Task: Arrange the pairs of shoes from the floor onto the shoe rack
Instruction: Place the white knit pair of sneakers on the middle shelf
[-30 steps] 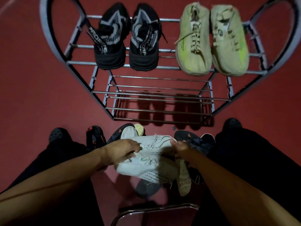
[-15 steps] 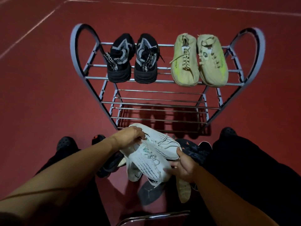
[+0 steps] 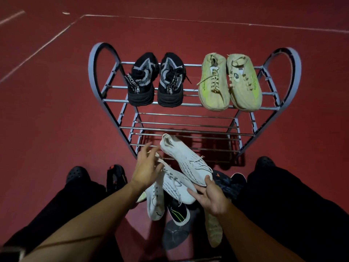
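The single head-worn view looks forward and steeply down at the grey metal tiered shoe rack [image 3: 194,103], which stands close ahead, its top shelf seen from above.

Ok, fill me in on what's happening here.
A person is loading a shoe rack from a pile of shoes on the red floor. The top shelf already holds a black pair and a pale green pair; the lower rails are bare. Both hands are on a white pair lifted in front of the rack: the right hand supports the toe ends, the left hand touches the heel end of the nearer shoe. More shoes remain on the floor.
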`<state>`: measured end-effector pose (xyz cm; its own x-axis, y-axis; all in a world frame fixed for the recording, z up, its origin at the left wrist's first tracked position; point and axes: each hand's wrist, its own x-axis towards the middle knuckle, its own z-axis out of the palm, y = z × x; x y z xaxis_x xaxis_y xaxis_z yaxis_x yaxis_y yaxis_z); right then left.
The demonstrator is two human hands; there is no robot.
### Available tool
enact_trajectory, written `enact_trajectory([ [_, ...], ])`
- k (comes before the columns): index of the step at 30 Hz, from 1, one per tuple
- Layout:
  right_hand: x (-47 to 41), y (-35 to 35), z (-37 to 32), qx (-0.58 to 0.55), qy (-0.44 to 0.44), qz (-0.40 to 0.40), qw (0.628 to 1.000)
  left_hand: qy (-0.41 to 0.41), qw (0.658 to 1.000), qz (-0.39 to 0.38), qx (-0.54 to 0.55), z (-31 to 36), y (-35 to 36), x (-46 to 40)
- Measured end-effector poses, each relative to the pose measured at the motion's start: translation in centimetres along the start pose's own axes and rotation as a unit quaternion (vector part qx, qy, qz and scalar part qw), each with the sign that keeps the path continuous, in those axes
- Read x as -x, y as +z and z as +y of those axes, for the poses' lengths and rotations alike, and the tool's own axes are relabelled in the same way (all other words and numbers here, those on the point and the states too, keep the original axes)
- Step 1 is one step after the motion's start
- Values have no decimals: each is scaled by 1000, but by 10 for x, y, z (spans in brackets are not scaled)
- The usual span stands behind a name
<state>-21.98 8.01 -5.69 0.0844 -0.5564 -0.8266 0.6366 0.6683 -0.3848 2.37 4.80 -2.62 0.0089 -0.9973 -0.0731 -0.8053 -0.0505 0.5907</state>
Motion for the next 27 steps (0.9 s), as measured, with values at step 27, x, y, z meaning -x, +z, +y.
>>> enact_trajectory([
  [27,36,25,-11,163,-158,-13,974,-332,748,-244,521,-13,-4,52],
])
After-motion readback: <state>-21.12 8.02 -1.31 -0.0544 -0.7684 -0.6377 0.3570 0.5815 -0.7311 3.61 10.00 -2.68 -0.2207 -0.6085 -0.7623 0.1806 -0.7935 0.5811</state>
